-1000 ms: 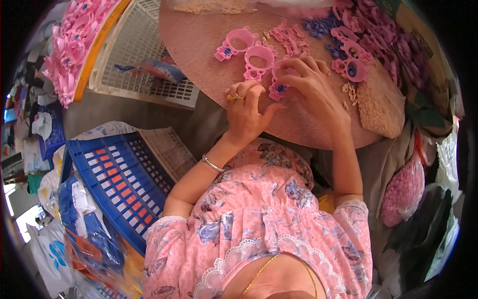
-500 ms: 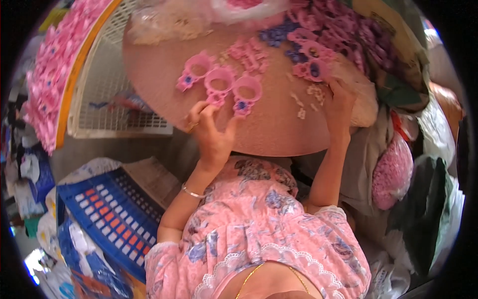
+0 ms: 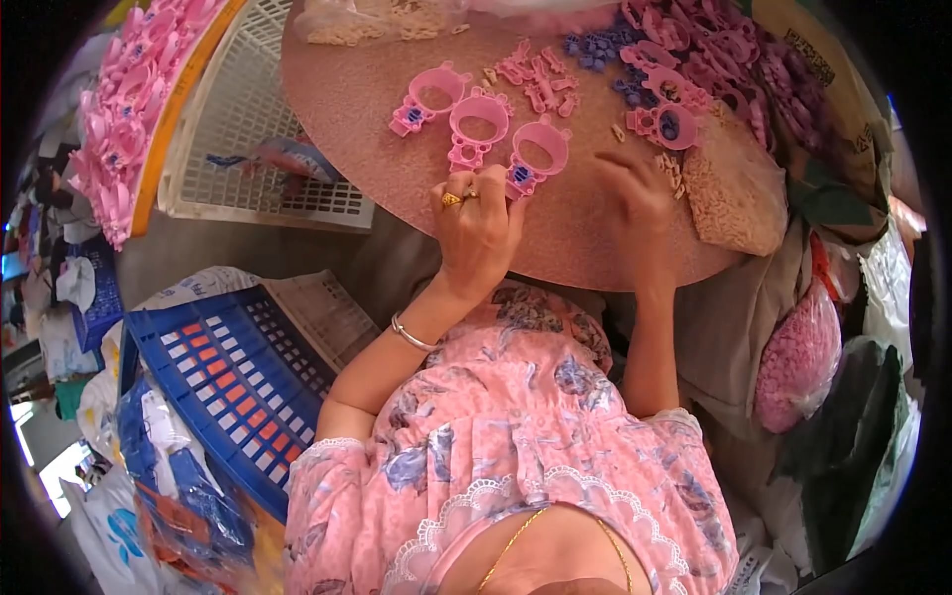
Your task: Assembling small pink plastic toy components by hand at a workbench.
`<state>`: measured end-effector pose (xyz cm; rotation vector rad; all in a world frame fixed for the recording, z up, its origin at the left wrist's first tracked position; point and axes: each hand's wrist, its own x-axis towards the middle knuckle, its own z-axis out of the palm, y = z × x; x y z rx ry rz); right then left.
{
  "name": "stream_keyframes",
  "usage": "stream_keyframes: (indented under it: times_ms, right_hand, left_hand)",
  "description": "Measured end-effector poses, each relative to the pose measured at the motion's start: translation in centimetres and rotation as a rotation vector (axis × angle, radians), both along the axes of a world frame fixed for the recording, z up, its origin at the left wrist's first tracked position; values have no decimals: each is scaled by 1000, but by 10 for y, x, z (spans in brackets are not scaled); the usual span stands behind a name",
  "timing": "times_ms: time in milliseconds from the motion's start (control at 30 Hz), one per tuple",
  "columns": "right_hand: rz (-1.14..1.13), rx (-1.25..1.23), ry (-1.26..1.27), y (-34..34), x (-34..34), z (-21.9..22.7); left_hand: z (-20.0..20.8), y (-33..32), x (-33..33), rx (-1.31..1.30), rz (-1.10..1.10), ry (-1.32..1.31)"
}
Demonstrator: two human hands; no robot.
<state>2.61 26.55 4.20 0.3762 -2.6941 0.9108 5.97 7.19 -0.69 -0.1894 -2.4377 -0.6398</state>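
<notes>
Three pink plastic ring pieces lie side by side on the table (image 3: 397,188). The left ring piece (image 3: 407,119) and right ring piece (image 3: 525,176) carry small blue inserts; the middle ring piece (image 3: 466,155) shows none. My left hand (image 3: 478,238) is curled at their near ends, its bent fingers at the middle piece and its thumb against the right one. Over the table, my right hand (image 3: 643,203) is smeared by motion, so its fingers and anything in them are unclear. Close by it lie small beige pieces (image 3: 670,177) and a clear bag of such pieces (image 3: 734,188).
Beyond the rings lie small pink parts (image 3: 540,79) and blue parts (image 3: 600,48). Pink and purple pieces (image 3: 734,69) heap at the far right. A white plastic basket (image 3: 268,203) stands left of the table, with a blue slotted crate (image 3: 233,387) nearer me.
My right hand has moved left, away from the beige pieces' bag, and is now blurred. My left hand stays at the rings, its fingers drawn closer together. The whole view has shifted.
</notes>
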Motion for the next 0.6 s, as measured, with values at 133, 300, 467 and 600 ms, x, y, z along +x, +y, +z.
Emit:
stream_keyframes:
  times_ms: [133,300,467,600]
  right_hand:
    - [274,77,109,-24,7,-5]
    - [296,132,142,-26,7,-6]
    - [270,218,158,-23,12,-4]
    - [154,176,177,-5,1,-3]
  left_hand:
    - [3,-2,3,30,-11,62]
    - [5,-3,7,90,-40,100]
    - [5,3,7,101,-58,131]
    - [1,0,6,14,18,-13]
